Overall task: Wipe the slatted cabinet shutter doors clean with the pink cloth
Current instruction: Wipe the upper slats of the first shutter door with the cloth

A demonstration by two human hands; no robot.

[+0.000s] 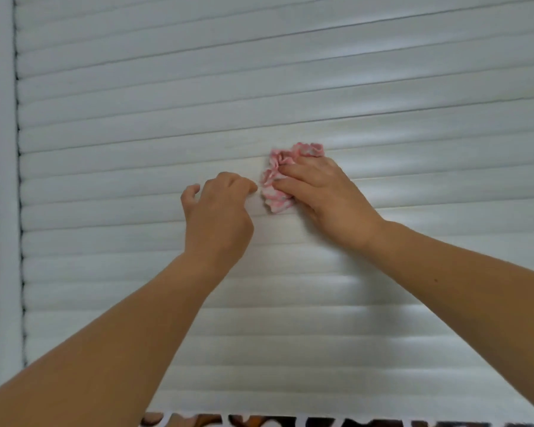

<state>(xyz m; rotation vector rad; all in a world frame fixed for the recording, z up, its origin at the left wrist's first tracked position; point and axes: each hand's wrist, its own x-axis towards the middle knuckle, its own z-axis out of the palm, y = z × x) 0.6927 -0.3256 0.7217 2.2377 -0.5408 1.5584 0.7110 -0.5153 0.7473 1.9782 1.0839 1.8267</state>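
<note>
A white slatted shutter door [290,87] fills nearly the whole view. My right hand [324,192] presses a crumpled pink and white cloth [276,180] flat against the slats near the middle, fingers stretched over it. My left hand [218,214] is just left of the cloth, fingers curled, fingertips against a slat and almost touching the cloth's edge. It holds nothing that I can see.
A white vertical frame post [0,211] runs down the left side, with a dark gap between it and the slats. Below the shutter's bottom edge a strip of brown and white patterned surface [321,422] shows.
</note>
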